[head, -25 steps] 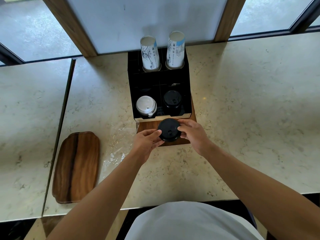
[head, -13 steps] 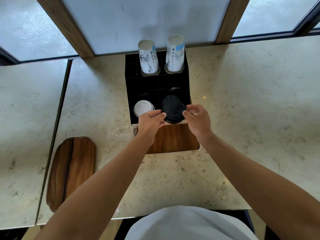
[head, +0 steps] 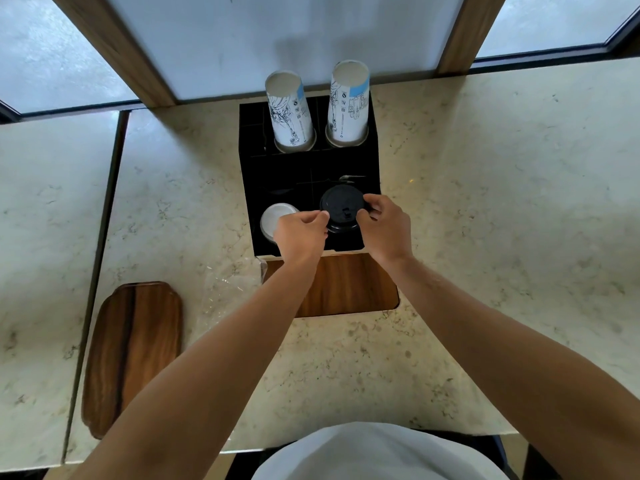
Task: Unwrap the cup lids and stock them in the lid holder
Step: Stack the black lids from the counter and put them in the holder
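Note:
A black lid holder (head: pixel 280 174) stands at the back of the marble counter. A stack of black cup lids (head: pixel 342 208) sits in the holder's front right slot. My left hand (head: pixel 302 233) pinches the stack's left edge and my right hand (head: pixel 384 226) pinches its right edge. A stack of white lids (head: pixel 274 218) fills the front left slot, partly hidden behind my left hand. Clear plastic wrap (head: pixel 230 289) lies crumpled on the counter left of my left forearm.
Two upside-down stacks of printed paper cups (head: pixel 290 114) (head: pixel 349 105) stand in the holder's rear slots. A wooden board (head: pixel 349 285) lies under the holder's front. Another wooden tray (head: pixel 133 351) rests at the left, beside a seam in the counter.
Both hands carried the black lids from above the wooden board forward into the holder's front right slot. The view has moved closer.

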`<control>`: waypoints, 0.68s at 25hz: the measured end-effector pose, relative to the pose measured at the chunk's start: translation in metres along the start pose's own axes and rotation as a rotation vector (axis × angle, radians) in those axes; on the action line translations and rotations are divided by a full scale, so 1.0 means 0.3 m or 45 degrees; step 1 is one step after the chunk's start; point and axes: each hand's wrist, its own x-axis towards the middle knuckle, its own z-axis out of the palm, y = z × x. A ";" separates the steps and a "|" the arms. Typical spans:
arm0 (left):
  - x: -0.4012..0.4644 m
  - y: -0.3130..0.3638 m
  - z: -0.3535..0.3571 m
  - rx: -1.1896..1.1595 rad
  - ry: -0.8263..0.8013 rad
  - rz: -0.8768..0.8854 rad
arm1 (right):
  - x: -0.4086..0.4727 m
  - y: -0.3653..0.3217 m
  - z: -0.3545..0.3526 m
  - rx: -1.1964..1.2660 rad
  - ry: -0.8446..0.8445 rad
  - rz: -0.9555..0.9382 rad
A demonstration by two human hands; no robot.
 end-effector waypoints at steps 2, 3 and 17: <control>0.005 0.002 0.002 0.013 -0.029 0.028 | 0.007 0.004 0.014 0.004 -0.022 -0.010; 0.005 0.006 0.003 0.034 -0.035 0.037 | 0.012 0.007 0.020 0.007 -0.036 -0.014; 0.040 -0.009 0.018 0.194 -0.065 0.061 | 0.046 0.049 0.059 -0.087 -0.188 0.032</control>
